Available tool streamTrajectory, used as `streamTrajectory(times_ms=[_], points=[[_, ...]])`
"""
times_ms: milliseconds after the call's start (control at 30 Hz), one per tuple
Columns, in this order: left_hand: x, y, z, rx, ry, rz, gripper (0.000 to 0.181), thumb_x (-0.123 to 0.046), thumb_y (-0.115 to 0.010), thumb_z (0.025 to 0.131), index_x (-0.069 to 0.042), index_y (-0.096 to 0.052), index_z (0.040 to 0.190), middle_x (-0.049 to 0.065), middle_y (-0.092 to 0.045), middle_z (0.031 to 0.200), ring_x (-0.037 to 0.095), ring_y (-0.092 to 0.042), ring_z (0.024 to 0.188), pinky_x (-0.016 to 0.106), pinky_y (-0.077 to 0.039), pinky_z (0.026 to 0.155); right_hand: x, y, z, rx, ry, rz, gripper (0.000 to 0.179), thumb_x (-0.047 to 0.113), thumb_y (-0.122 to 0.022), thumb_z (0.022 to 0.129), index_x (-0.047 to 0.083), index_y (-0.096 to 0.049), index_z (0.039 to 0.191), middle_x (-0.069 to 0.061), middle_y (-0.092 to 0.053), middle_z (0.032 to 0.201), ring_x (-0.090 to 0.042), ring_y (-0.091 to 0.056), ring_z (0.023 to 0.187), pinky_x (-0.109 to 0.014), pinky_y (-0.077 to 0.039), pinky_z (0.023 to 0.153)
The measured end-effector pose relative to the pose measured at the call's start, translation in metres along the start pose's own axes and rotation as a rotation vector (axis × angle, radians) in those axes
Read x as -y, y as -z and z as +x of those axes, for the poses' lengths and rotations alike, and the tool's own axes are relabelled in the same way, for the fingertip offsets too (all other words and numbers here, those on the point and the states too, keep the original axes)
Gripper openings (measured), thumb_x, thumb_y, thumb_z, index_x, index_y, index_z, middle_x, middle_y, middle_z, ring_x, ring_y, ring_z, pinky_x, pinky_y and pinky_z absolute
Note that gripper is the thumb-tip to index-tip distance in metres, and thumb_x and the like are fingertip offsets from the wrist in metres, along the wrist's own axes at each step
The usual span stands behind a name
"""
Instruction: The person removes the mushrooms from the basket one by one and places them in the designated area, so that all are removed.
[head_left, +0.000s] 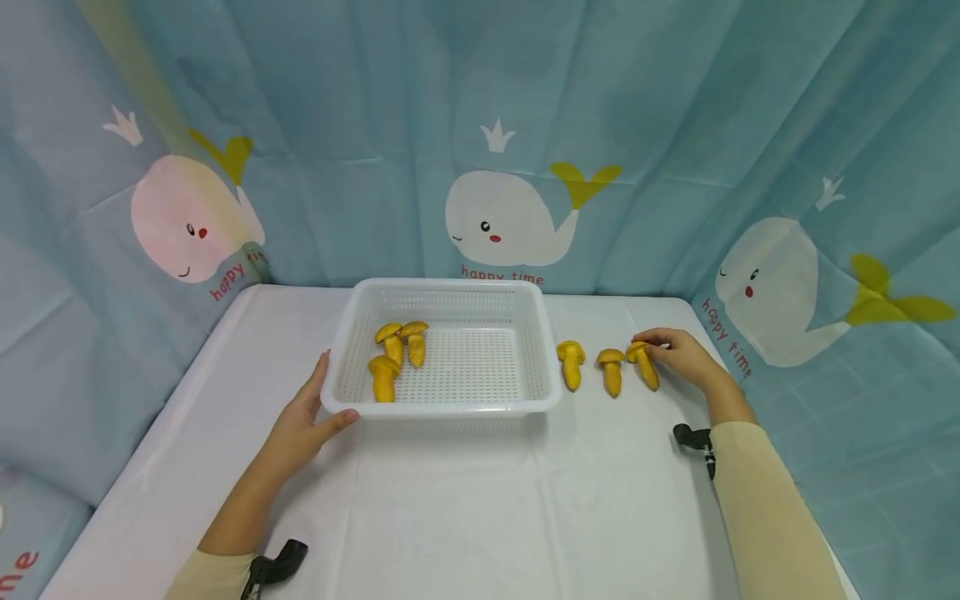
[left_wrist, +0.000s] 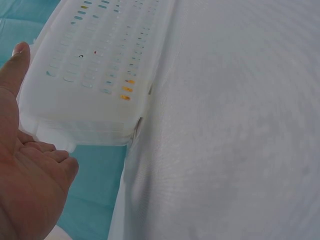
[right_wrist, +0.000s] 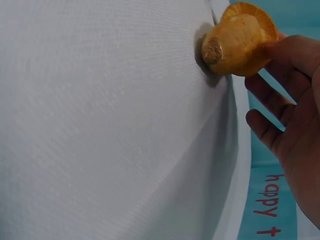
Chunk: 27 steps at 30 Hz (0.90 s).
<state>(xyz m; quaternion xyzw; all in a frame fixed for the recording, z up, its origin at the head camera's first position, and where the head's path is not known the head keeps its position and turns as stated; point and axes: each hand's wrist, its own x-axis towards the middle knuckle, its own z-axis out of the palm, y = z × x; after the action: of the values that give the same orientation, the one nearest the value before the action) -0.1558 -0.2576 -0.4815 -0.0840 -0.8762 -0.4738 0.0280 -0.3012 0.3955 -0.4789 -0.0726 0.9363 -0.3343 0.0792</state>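
Observation:
A white plastic basket (head_left: 457, 408) with slotted walls sits at the back middle of the table. My left hand (head_left: 296, 433) holds its near left corner, thumb at the front rim and fingers along the left end; the left wrist view shows this hand (left_wrist: 35, 165) with its fingers bent by the rim. Three yellow mushrooms lie in the basket's left part, one (head_left: 384, 379) nearest the front. My right hand (head_left: 682, 358) pinches the cap of a yellow mushroom (right_wrist: 240, 42), its stem pointing toward me. Left of it lie a second mushroom (head_left: 611, 372) and a third (head_left: 571, 365).
A white cloth covers the table (head_left: 450, 508). Blue curtains (head_left: 360, 167) with printed whales enclose the back and both sides, close behind the basket. Each wrist wears a black mount, one by the left sleeve (head_left: 206, 575), one by the right sleeve (head_left: 765, 500).

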Motion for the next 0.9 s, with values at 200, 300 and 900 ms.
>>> streamTrajectory(times_ms=[200, 300, 900], points=[[0.001, -0.001, 0.000, 0.007, 0.002, 0.000, 0.110, -0.028, -0.083, 0.088, -0.050, -0.003, 0.160, -0.005, -0.006, 0.173, 0.041, -0.012, 0.157, 0.075, -0.023, 0.113, 0.002, 0.006, -0.006, 0.012, 0.015, -0.016, 0.032, 0.022, -0.053, 0.109, 0.011, -0.064, 0.136, -0.015, -0.063, 0.136, -0.032, -0.053, 0.116, -0.044, -0.046, 0.098], [0.001, -0.001, 0.000, 0.007, -0.004, -0.002, 0.110, -0.027, -0.083, 0.088, -0.049, -0.004, 0.161, -0.005, -0.006, 0.173, 0.041, -0.012, 0.157, 0.076, -0.023, 0.113, 0.007, 0.012, -0.008, 0.010, 0.026, -0.026, 0.031, 0.020, -0.053, 0.108, 0.011, -0.065, 0.136, -0.016, -0.063, 0.137, -0.031, -0.054, 0.114, -0.042, -0.048, 0.095], [0.001, 0.001, 0.000, -0.003, -0.004, 0.007, 0.109, -0.028, -0.082, 0.088, -0.046, -0.003, 0.162, -0.004, -0.007, 0.173, 0.042, -0.013, 0.156, 0.076, -0.025, 0.112, 0.093, 0.064, -0.016, -0.060, 0.180, -0.138, 0.036, 0.030, -0.057, 0.107, 0.014, -0.064, 0.138, -0.015, -0.059, 0.143, -0.037, -0.049, 0.129, -0.060, -0.040, 0.107]])
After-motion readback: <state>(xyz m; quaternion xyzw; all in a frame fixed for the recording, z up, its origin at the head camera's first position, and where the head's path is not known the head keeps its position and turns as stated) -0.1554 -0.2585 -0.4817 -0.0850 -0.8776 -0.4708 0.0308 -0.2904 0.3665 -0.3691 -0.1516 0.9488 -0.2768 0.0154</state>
